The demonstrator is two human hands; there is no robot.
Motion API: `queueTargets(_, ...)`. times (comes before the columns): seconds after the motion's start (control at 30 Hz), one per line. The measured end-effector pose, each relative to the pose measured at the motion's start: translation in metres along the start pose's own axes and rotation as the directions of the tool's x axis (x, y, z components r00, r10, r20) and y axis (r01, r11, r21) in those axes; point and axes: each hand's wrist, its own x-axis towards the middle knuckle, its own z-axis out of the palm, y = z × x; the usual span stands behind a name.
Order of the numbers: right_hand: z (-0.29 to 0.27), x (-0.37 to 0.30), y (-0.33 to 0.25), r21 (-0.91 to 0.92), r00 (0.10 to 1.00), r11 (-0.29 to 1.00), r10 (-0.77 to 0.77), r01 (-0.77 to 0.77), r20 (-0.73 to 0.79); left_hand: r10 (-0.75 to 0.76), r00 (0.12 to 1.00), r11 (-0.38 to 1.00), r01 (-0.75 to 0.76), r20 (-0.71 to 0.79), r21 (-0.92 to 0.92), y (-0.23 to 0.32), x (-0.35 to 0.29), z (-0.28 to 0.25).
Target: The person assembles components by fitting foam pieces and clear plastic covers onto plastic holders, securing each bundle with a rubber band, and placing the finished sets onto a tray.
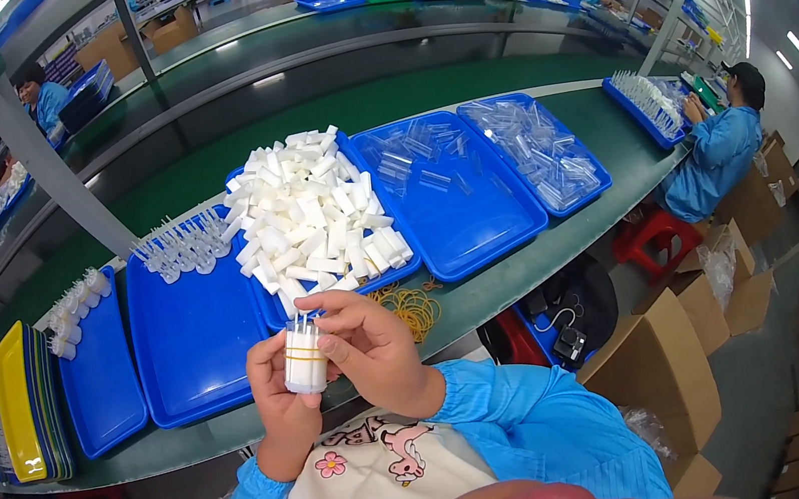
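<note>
In front of my chest I hold a small upright bundle of white and clear tubes (pixel 306 371), with yellow rubber bands around its middle. My left hand (pixel 276 382) wraps its left side and lower end. The fingers of my right hand (pixel 363 340) close on its upper right side, near thin prongs that stick out at the top. Just beyond the bundle, a large heap of white cylindrical pieces (pixel 304 212) fills a blue tray. Loose yellow rubber bands (pixel 410 311) lie on the green bench by my right hand.
Left of the heap, blue trays hold pronged clear pieces (pixel 182 246) and white bundles (pixel 79 307); stacked trays (pixel 18 401) stand beyond. To the right, clear tubes lie in two blue trays (pixel 483 228). A co-worker (pixel 723 136) sits far right, near open cardboard boxes (pixel 654 378).
</note>
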Motion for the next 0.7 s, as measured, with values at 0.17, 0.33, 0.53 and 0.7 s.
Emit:
queueTargets(0.17, 0.007, 0.000, 0.003, 0.060, 0.999, 0.998, -0.020, 0.021, -0.028, 0.020, 1.000, 0.999, -0.021, -0.021, -0.033, -0.004, -0.001, -0.001)
queueTargets(0.33, 0.008, -0.002, 0.000, 0.108, 0.996, 0.990, 0.090, -0.088, -0.012, -0.021, 1.000, 0.997, 0.021, -0.003, -0.075, -0.004, -0.003, -0.007)
queueTargets(0.53, 0.010, -0.001, 0.001, 0.155, 0.992, 0.980, 0.126, -0.124, -0.002, -0.016, 0.999, 0.998, 0.013, -0.039, -0.062, -0.005, -0.006, -0.011)
queueTargets(0.7, 0.005, 0.004, -0.008, 0.035, 0.996, 0.996, 0.085, -0.086, 0.015, 0.027, 0.997, 0.997, -0.032, 0.073, 0.069, -0.005, -0.005, -0.015)
